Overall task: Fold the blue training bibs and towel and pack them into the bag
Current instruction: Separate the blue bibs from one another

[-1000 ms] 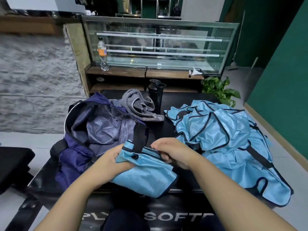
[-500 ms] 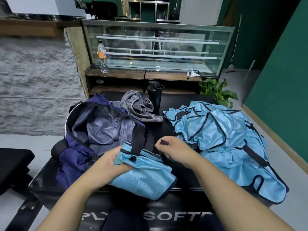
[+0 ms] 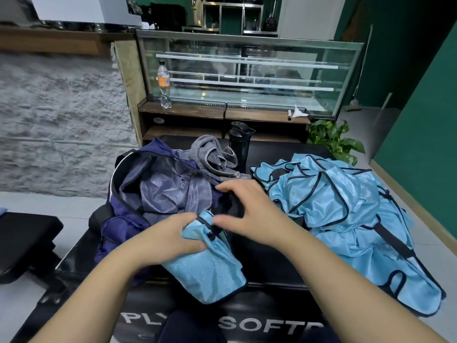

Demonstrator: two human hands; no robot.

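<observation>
My left hand (image 3: 173, 235) grips the upper end of a folded light-blue bib (image 3: 207, 273) lying at the front of the black padded bench. My right hand (image 3: 247, 211) hovers just right of it with fingers spread, reaching toward the dark strap at the rim of the open navy bag (image 3: 138, 196). The bag's grey lining shows inside. A loose pile of blue bibs (image 3: 346, 219) with dark trim lies at the right. A grey striped towel (image 3: 212, 157) sits crumpled behind the bag.
A black bottle (image 3: 241, 144) stands behind the towel. The black bench (image 3: 267, 258) carries everything. A glass display case (image 3: 247, 73) with a plastic bottle (image 3: 163, 85) is behind, a potted plant (image 3: 333, 139) at the right, a black seat (image 3: 22, 241) at the left.
My right hand let go of the folded bib, opened and moved up and left toward the bag's strap. My left hand shifted the bib's top end slightly toward the bag.
</observation>
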